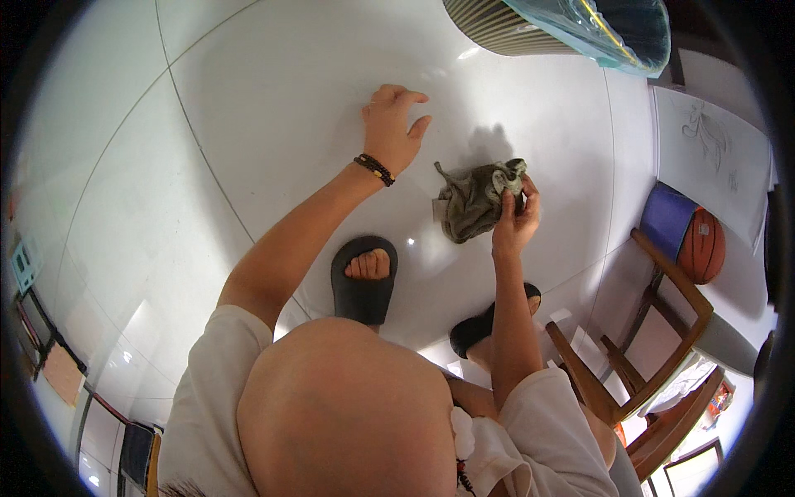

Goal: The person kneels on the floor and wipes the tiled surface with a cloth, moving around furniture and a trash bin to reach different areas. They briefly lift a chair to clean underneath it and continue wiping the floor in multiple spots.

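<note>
A crumpled olive-grey cloth article (470, 202) hangs from my right hand (520, 227) above the floor. My thumb and fingers pinch its upper right edge, where a pale, fuzzy patch and a dark patch show. On its left side a thin strip sticks up and a small flat tab juts out. Folds hide its full shape, so I cannot tell what kind of article it is. My left hand (392, 124) is to the left of the cloth, apart from it, with thumb and fingers spread and nothing between them. A dark beaded bracelet (374, 169) circles that wrist.
White floor tiles (279, 124) lie below. A striped bin (515, 31) with a bluish plastic liner stands at the upper right. Wooden chair frames (667, 366) and a basketball (702, 245) are at the right. My feet wear black slippers (363, 289).
</note>
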Tool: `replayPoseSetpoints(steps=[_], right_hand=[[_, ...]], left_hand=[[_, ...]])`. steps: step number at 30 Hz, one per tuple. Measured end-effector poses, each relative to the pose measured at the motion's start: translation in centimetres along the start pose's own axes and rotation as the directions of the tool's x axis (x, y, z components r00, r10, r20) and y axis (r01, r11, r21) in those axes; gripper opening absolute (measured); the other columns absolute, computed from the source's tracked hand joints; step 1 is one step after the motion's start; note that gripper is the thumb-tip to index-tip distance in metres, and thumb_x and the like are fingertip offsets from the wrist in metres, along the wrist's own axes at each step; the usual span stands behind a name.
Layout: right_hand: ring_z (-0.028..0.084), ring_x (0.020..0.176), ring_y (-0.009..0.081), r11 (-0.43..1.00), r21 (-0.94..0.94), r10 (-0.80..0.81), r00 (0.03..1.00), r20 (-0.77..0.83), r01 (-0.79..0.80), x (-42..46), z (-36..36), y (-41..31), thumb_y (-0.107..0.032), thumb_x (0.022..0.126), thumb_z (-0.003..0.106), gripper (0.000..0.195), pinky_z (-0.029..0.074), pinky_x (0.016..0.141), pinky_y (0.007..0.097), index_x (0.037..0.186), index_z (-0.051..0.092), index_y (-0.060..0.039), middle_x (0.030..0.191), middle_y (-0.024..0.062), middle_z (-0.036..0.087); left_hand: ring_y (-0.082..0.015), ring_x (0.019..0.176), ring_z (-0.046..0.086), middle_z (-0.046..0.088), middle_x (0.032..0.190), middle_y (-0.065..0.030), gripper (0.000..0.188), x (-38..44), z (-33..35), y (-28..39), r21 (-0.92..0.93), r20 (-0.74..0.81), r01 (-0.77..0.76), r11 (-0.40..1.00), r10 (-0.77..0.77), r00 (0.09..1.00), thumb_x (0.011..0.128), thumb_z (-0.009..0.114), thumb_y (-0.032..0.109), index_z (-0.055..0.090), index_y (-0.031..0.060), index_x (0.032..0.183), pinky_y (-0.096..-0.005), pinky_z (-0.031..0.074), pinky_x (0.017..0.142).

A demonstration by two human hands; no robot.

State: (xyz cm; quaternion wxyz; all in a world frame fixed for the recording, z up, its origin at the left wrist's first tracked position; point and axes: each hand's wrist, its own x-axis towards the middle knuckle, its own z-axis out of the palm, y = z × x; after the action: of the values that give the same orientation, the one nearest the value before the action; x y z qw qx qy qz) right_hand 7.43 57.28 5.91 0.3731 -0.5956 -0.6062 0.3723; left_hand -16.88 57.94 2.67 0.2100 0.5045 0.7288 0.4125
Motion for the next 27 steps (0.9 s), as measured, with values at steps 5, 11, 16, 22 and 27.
replayPoseSetpoints(steps=[5, 11, 16, 22, 27], right_hand=[[0.052, 0.098, 0.0109, 0.990, 0.084, 0.122, 0.987, -0.101, -0.114, -1.1, -1.6, -0.1, 0.002, 0.090, 0.053, 0.025, 0.043, 0.086, 0.0237, 0.115, 0.052, 0.0012, 0.109, 0.0066, 0.056], [0.054, 0.102, 0.0182, 0.994, -0.092, 0.058, 0.997, 0.045, -0.053, -3.1, -2.6, -1.0, 0.002, 0.090, 0.052, 0.026, 0.043, 0.087, 0.0297, 0.115, 0.050, 0.0009, 0.112, 0.0109, 0.056], [0.051, 0.106, 0.0175, 0.992, -0.124, 0.002, 0.995, 0.096, 0.010, -4.7, -2.7, -1.1, 0.005, 0.088, 0.054, 0.023, 0.039, 0.093, 0.0290, 0.111, 0.051, 0.0018, 0.117, 0.0112, 0.055], [0.053, 0.107, 0.0256, 0.988, -0.089, 0.125, 0.992, 0.000, -0.124, -4.1, -3.6, -0.2, 0.005, 0.084, 0.057, 0.024, 0.040, 0.093, 0.0340, 0.107, 0.052, 0.0015, 0.115, 0.0147, 0.056], [0.044, 0.117, 0.0334, 0.859, -0.508, -0.002, 0.994, -0.112, -0.055, -2.3, -4.5, 1.4, -0.004, 0.081, 0.064, 0.036, 0.032, 0.098, 0.0450, 0.116, 0.052, -0.0038, 0.126, 0.0151, 0.049]], left_hand=[[-0.0264, 0.113, 0.042, 0.047, 0.119, -0.0073, 0.052, -0.6, 1.6, 2.6, 0.093, 0.369, -0.058, 0.994, 0.020, 0.929, 0.065, 0.080, 0.028, 0.059, 0.0201, 0.112, -0.0469, 0.030, 0.090], [-0.0305, 0.129, 0.026, 0.027, 0.143, -0.0070, 0.077, 0.9, 4.3, 3.8, 0.240, 0.453, -0.239, 0.941, 0.109, 0.885, 0.059, 0.083, 0.040, 0.050, 0.0261, 0.127, -0.0512, 0.022, 0.094], [-0.0268, 0.126, 0.028, 0.035, 0.137, -0.0054, 0.060, 2.9, 5.3, 3.6, 0.265, 0.398, -0.192, 0.945, 0.074, 0.915, 0.061, 0.082, 0.031, 0.056, 0.0245, 0.116, -0.0481, 0.021, 0.094], [-0.0225, 0.115, 0.037, 0.049, 0.117, 0.0011, 0.020, 2.6, 5.7, 2.7, 0.161, 0.288, -0.188, 0.969, 0.137, 0.948, 0.069, 0.075, 0.017, 0.064, 0.0197, 0.086, -0.0452, 0.023, 0.089], [-0.0192, 0.101, 0.044, 0.056, 0.095, 0.0047, 0.011, 2.8, 5.9, 2.5, 0.232, 0.354, -0.251, 0.940, 0.158, 0.922, 0.074, 0.067, 0.010, 0.062, 0.0180, 0.068, -0.0429, 0.024, 0.083]])
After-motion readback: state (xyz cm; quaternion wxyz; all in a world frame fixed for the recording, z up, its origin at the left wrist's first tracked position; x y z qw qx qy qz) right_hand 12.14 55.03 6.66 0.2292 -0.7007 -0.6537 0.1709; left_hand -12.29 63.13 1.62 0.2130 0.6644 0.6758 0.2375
